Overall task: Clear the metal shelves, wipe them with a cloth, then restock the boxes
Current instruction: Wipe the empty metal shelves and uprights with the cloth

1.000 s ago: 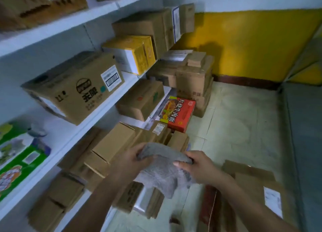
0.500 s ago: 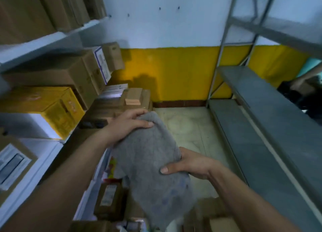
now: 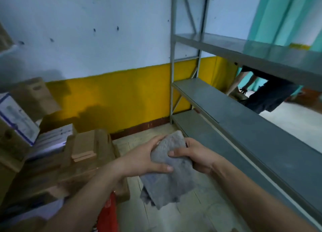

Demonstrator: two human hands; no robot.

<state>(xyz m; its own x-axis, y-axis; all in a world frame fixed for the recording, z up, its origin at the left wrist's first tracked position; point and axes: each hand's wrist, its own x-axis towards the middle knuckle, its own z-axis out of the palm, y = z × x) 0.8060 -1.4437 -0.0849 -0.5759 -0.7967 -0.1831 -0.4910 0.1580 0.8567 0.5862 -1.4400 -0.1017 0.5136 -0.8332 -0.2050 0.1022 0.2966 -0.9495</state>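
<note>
1. The grey cloth point(image 3: 170, 181) is a little toward 6 o'clock from the middle of the view. It is held in the air above the floor point(image 3: 200, 214), and its lower part hangs loose.
2. The left hand point(image 3: 139, 159) takes the cloth from its 9 o'clock side. The grip is closed on the fabric: the thumb lies across the front and the fingers curl over the upper edge.
3. The right hand point(image 3: 198, 159) takes it from the 3 o'clock side. This grip also pinches the fabric, with the thumb on the front and the fingers curled behind.
4. The metal shelves point(image 3: 252, 117) stand at 3 o'clock from the hands, near them but not touching. Their grey boards run from the wall toward 5 o'clock.
5. Cardboard boxes point(image 3: 97, 162) are stacked at 9 o'clock, and a small flat box point(image 3: 83, 148) lies on top of them.
6. A white box point(image 3: 15, 117) with a blue edge sits at 10 o'clock.
7. A red box point(image 3: 108, 212) shows at 7 o'clock, partly hidden by the left forearm.
8. At 2 o'clock, behind the shelves, another person point(image 3: 266, 96) is seen only as an arm and dark clothes.
</note>
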